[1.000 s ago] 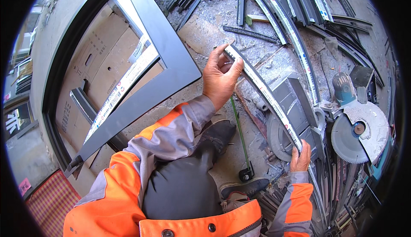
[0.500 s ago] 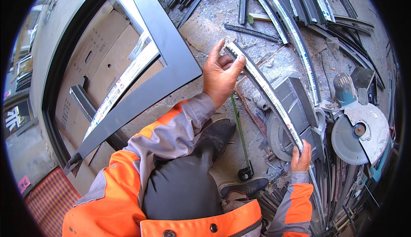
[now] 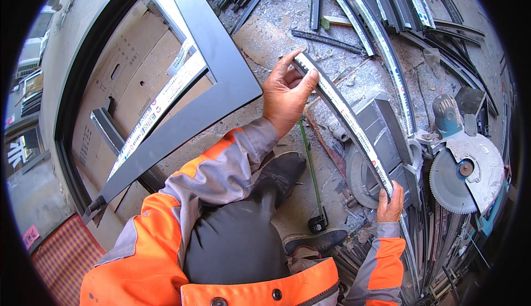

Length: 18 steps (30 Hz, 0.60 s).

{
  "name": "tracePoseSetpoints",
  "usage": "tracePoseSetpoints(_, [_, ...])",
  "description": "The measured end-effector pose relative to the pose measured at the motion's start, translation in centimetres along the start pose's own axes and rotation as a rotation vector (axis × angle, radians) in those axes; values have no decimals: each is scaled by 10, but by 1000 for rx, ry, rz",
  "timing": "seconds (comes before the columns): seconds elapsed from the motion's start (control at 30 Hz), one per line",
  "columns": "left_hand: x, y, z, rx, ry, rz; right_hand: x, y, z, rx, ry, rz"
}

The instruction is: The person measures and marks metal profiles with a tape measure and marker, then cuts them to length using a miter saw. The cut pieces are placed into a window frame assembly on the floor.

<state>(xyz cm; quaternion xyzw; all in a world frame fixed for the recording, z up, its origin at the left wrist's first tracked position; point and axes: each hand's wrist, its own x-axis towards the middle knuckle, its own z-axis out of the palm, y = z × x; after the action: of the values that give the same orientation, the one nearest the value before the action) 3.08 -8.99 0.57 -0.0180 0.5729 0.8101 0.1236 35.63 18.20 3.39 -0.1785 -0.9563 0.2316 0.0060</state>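
Observation:
Between my two hands spans a dark metal profile strip (image 3: 348, 119) with white printed film along its upper face. The fingers and thumb of my left hand (image 3: 289, 91) pinch its far end. My right hand (image 3: 389, 204) is closed round its near end. Beneath the strip lies the grey base of a mitre saw (image 3: 371, 157), partly covered by it. The saw's toothed round blade (image 3: 449, 181) sits to the right of my right hand. On the floor, a tape measure (image 3: 316, 224) has its green blade (image 3: 310, 165) drawn out toward my left hand.
A dark grey frame (image 3: 221, 98) stands to the left, with cardboard (image 3: 124, 65) behind it. Long film-covered profiles (image 3: 381, 46) and dark offcuts lie at the back right. More strips (image 3: 437, 245) are heaped at the lower right. A checked cloth (image 3: 69, 256) is at the lower left.
The strip has tilted slightly, and both hands have stayed almost in place on its ends. The whole view has shifted a little.

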Motion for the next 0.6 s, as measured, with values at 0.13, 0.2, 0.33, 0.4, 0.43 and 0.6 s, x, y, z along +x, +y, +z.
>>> tracePoseSetpoints(0.13, [1, 0, 2, -6, -14, 12, -1, 1, -1, -6, 7, 3])
tracePoseSetpoints(0.2, [0, 0, 2, -8, -18, 15, -1, 1, 0, 0, 13, 2])
tracePoseSetpoints(0.33, [0, 0, 0, 1, -24, 15, -1, 3, 0, 2, 20, -7])
tracePoseSetpoints(0.4, [1, -1, 0, 8, -23, 18, -1, 0, -1, 0, 8, 10])
tracePoseSetpoints(0.43, [1, 0, 0, 4, -18, 13, 0, -1, -1, -2, 1, 18])
tracePoseSetpoints(0.6, [0, 4, 4, -30, 4, -5, 2, 0, -6, -20, -11, -5])
